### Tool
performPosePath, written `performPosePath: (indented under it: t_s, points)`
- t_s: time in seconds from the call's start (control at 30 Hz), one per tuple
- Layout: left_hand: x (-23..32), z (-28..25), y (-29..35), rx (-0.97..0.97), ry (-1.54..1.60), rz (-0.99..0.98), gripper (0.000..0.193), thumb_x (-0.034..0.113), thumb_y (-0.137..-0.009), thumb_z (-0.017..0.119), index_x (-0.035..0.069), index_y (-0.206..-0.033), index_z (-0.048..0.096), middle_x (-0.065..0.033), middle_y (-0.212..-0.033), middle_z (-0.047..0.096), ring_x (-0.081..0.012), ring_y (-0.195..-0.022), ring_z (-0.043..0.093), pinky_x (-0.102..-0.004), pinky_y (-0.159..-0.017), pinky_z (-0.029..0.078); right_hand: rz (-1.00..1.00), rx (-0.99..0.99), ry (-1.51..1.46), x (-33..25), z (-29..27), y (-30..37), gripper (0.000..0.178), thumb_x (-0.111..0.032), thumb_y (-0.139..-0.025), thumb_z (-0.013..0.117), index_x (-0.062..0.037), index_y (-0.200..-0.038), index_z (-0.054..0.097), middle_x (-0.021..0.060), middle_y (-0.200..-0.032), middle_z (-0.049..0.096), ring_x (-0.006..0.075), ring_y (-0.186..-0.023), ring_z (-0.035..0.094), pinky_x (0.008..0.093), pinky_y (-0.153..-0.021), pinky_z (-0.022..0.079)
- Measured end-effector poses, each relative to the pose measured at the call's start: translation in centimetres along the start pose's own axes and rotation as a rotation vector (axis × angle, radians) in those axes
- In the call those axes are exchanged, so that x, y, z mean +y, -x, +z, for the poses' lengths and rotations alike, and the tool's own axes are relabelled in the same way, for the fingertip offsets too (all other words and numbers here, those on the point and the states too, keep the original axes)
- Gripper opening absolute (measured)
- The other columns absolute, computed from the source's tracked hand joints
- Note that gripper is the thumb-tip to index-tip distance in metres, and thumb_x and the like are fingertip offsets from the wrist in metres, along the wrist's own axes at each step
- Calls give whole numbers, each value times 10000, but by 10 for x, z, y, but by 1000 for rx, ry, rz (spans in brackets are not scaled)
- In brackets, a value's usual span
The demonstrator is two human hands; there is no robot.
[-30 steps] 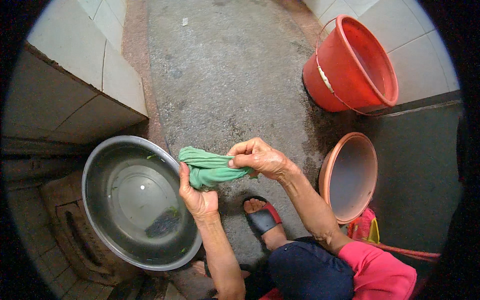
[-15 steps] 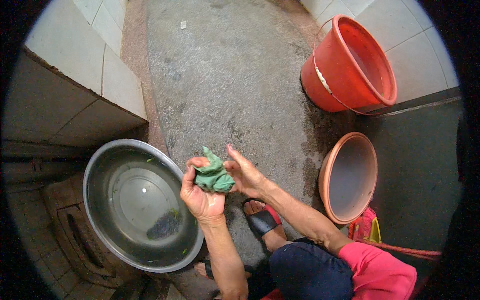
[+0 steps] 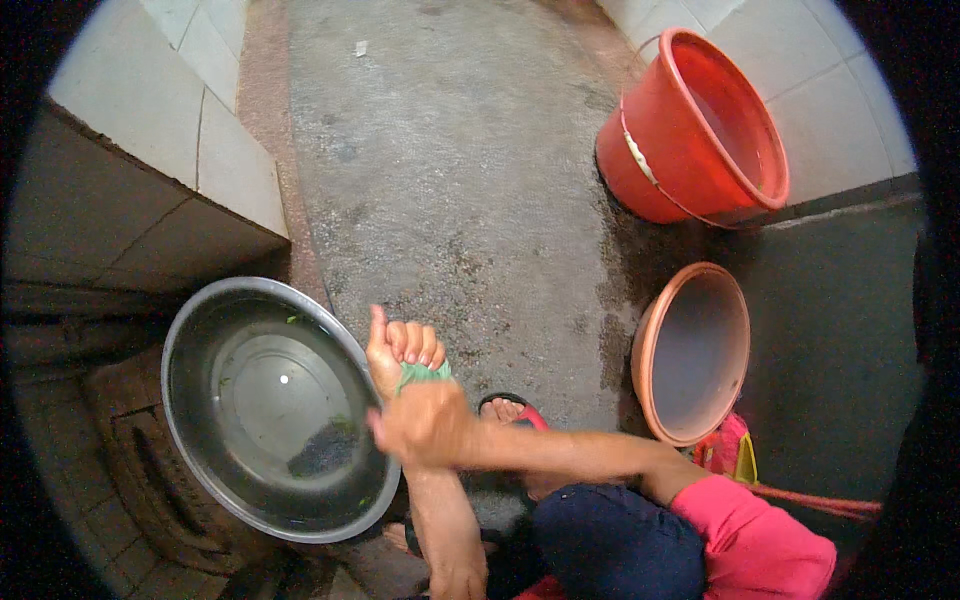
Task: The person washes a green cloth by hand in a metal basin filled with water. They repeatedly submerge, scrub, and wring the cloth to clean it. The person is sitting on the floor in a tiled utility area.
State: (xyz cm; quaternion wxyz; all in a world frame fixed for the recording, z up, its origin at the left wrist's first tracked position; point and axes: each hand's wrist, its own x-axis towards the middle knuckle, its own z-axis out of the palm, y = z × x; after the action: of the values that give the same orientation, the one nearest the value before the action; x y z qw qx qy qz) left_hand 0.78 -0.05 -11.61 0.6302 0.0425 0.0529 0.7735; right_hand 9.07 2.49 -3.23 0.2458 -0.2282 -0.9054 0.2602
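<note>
We seem to be in a household washing area, though whether indoors we cannot tell. Tiled walls [image 3: 145,90] flank a rough, grey, damp-looking floor [image 3: 450,150]; a basin [image 3: 250,283], a bucket [image 3: 670,120] and a tub [image 3: 643,370] stand about us, and we see an open-toed slipper [image 3: 533,414].

A rough, grey, speckled concrete floor [image 3: 450,150], edged on the left by a flat reddish-brown speckled border strip [image 3: 266,110], carries the things; a tall red plastic bucket [image 3: 635,160] stands at its far right, dark damp patches [image 3: 618,265] beside it; nearer is a round orange-pink basin [image 3: 642,370]; a small whitish scrap [image 3: 361,48] lies far off; a black-and-red open-toed sandal [image 3: 534,416], partly hidden, rests nearer the middle.
</note>
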Motion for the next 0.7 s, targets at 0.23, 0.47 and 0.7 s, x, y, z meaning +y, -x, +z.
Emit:
performPosePath:
  t_s: [0.23, 0.47, 0.7]
  points:
    - [-14, -38, 12, 414, -776, 108, 190, 268, -914, 452, 167, -830, 589, 18, -733, 555, -175, -660, 557, -312, -596, 475, 168, 217, -232, 27, 29, 6, 289, -247, -790, 590, -89, -560, 513, 124, -500, 505, 281, -425, 531, 393, -397, 387]
    - [-54, 17, -29, 882, -276, 169, 249, 250, -895, 461, 156, -666, 430, 18, -570, 405, -142, -478, 399, -318, -450, 379, 373, 170, -84, 77, 22, -22, 293, -139, -835, 573, -15, -571, 540, 199, -517, 505, 332, -440, 525, 405, -418, 397]
    - [59, 84, 3, 967, -379, 323, 203, 270, -919, 477, 91, -934, 571, -24, -924, 581, -157, -871, 557, -319, -769, 472, 57, 126, -312, -12, 42, -105, 400, -198, -882, 475, -8, -533, 512, 214, -541, 520, 353, -450, 517, 455, -459, 399]
